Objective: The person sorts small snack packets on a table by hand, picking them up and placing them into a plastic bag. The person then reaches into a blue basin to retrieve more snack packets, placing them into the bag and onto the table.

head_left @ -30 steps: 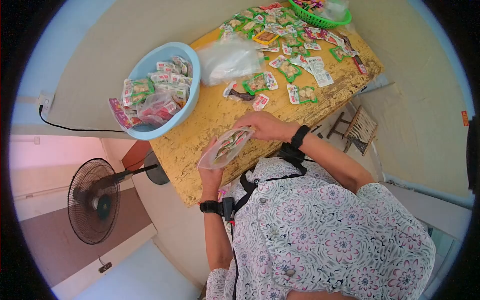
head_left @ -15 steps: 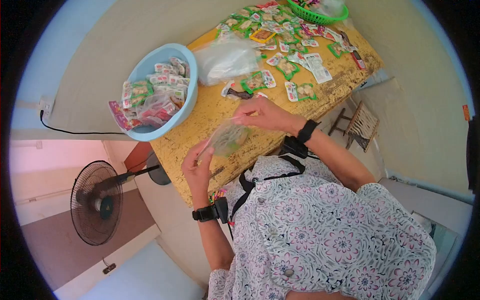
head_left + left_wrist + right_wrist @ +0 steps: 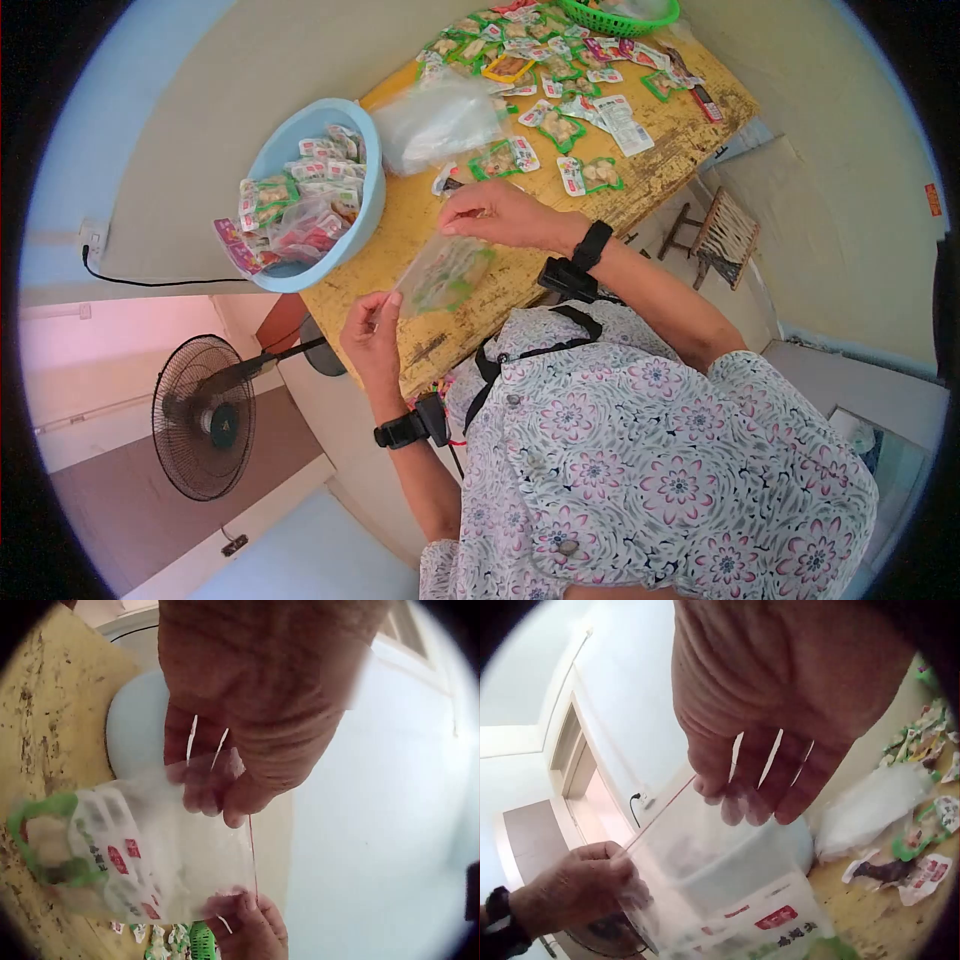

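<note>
A worn yellow wooden desk carries a round pale-blue plastic basin of snack packets at far left. Above its near edge hangs a clear, glossy zip-top plastic bag holding green-edged packets, its long mouth stretched diagonally. The left hand pinches the near-left corner, the right hand the far-right corner.

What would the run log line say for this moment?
left hand: pinches bag corner | right hand: pinches other corner | clear zip bag: snack packets inside, held above yellow table | blue basin: packets inside
</note>
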The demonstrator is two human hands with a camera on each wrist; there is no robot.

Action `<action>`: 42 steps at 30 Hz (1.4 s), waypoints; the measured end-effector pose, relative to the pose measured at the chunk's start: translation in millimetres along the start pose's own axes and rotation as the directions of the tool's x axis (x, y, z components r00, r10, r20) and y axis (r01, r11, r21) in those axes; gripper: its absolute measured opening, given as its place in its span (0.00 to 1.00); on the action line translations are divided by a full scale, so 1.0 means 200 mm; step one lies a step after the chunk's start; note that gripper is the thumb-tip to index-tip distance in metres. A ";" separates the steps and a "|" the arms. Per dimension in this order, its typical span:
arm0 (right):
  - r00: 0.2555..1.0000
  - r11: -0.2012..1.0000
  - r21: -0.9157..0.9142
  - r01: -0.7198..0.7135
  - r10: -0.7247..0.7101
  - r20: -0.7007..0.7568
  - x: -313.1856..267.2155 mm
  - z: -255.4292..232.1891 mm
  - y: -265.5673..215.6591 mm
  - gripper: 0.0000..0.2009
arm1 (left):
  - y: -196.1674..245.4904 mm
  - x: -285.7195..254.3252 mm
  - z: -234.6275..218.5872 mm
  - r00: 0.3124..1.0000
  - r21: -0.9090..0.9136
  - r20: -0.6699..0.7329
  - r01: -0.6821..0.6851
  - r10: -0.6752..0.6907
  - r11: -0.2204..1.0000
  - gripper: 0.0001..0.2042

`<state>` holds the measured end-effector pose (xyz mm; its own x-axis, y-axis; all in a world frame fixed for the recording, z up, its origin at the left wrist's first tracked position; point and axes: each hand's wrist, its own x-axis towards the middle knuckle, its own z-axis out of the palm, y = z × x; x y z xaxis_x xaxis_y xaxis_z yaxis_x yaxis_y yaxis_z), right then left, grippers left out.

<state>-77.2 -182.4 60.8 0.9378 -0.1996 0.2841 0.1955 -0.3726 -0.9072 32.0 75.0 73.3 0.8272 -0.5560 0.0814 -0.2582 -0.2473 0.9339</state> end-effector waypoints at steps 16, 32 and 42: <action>0.993 0.980 -0.163 0.113 -0.116 -0.007 -0.01 -0.04 -0.07 0.08 | 0.12 -0.03 -0.02 0.988 0.167 0.055 -0.153 0.146 0.974 0.05; 0.999 0.999 0.037 0.004 -0.006 0.033 -0.03 -0.02 -0.07 0.08 | 0.09 -0.02 -0.07 0.988 0.159 0.080 -0.140 0.129 0.977 0.06; 0.996 0.995 0.091 -0.037 0.030 0.080 0.01 0.02 0.01 0.07 | -0.03 0.06 -0.04 0.988 -0.066 0.155 0.028 -0.017 0.997 0.06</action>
<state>-73.1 -179.6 58.1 0.9632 -0.1370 0.2311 0.1859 -0.2809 -0.9416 47.1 76.4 70.4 0.7445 -0.6676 0.0105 -0.2014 -0.2095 0.9568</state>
